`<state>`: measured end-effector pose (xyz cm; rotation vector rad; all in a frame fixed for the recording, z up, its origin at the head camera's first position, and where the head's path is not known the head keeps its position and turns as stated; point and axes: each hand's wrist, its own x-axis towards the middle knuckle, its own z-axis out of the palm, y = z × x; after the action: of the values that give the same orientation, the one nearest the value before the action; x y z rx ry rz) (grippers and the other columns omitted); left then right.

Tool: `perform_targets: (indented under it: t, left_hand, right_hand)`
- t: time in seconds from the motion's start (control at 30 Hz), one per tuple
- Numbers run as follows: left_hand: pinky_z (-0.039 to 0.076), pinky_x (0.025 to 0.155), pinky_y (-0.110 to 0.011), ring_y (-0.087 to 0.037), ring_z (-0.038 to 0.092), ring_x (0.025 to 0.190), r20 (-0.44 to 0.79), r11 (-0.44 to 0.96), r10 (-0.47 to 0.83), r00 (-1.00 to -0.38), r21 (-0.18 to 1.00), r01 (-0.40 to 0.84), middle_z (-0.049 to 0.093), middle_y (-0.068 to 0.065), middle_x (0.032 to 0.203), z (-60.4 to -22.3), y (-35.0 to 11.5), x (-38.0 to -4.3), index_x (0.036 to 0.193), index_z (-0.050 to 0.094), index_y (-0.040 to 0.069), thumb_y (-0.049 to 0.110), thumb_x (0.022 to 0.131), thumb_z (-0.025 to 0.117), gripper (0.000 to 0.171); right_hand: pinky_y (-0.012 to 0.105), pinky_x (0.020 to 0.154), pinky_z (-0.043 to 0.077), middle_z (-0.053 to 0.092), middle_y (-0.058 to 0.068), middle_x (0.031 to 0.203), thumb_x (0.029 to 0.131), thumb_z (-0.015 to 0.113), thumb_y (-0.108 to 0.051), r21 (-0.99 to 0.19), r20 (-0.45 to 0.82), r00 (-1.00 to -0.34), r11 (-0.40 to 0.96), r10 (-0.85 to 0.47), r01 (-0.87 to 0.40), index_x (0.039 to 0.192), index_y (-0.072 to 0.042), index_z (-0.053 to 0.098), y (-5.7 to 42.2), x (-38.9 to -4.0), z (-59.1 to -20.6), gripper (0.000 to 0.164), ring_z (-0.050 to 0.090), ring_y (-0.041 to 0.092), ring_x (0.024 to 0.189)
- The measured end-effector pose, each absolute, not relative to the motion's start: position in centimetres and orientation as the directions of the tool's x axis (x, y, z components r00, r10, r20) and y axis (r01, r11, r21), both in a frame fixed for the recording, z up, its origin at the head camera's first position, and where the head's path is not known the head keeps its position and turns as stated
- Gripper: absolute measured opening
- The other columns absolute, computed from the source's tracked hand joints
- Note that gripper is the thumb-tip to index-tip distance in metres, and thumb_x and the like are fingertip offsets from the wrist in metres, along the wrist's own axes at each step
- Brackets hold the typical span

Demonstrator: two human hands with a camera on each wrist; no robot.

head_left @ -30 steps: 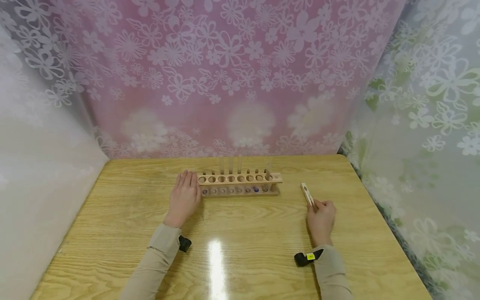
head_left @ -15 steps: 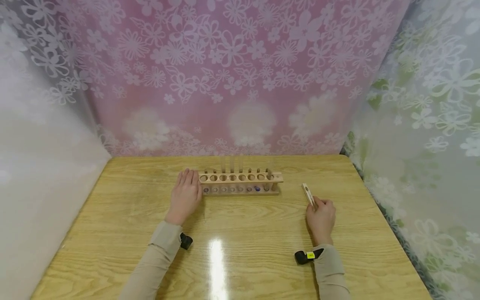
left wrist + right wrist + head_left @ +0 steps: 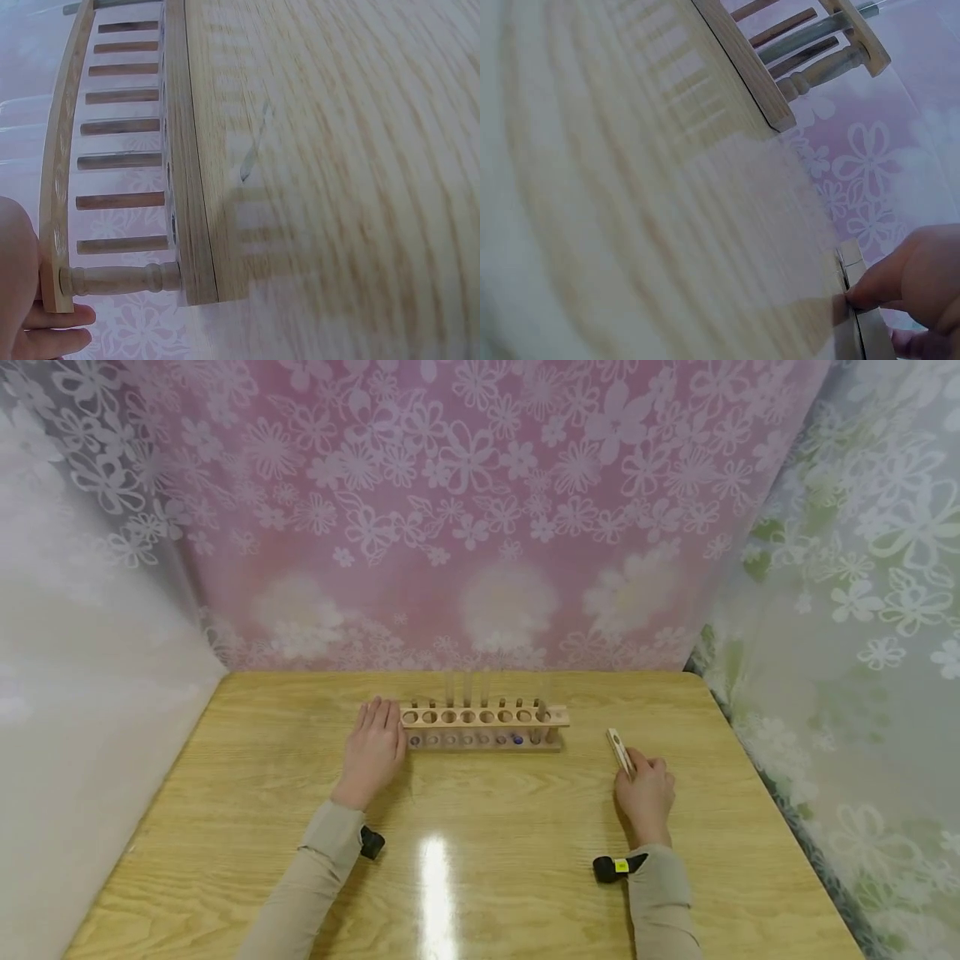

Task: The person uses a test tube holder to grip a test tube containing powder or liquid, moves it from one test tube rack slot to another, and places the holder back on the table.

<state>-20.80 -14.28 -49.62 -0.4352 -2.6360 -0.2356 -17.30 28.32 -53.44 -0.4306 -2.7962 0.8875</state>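
Note:
A wooden test tube rack point(image 3: 480, 718) stands across the back of the table, with a row of holes in its upper board and drying pegs behind. Several clear glass test tubes point(image 3: 467, 689) stick up from it, faint in the head view. My left hand point(image 3: 373, 752) grips the rack's left end; the left wrist view shows fingertips point(image 3: 67, 341) past the end of the upper board. To the right of the rack, my right hand point(image 3: 647, 789) pinches a wooden test tube clamp point(image 3: 618, 750) between thumb and fingers. The clamp points forward, apart from the rack.
The wood-grain table point(image 3: 510, 827) has a bright light reflection near its front. Behind it hangs a pink floral curtain point(image 3: 480, 527), and pale sheets stand at both sides. A small blue spot point(image 3: 517, 740) shows on the rack's lower board.
The whole scene has shifted slightly to the right in the head view. Both hands keep their holds on the rack and the test tube clamp.

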Motion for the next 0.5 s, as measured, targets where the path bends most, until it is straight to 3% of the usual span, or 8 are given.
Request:
perform_targets:
  t: [0.5]
  left_hand:
    - [0.033,0.114,-0.052,-0.043,0.050,0.129,0.483,0.934,0.268,-0.834,0.084,0.348,0.058,-0.028,0.131,-49.58,-14.49,-20.82,0.132,0.056,-0.011,0.013,0.100,0.054,0.041]
  right_hand:
    - [0.060,0.080,0.037,0.044,0.031,0.124,0.098,0.053,-0.015,-0.561,0.043,-0.956,0.799,0.291,0.218,0.142,-0.005,0.051,28.44,-17.62,-53.29,0.045,0.041,0.049,0.102]
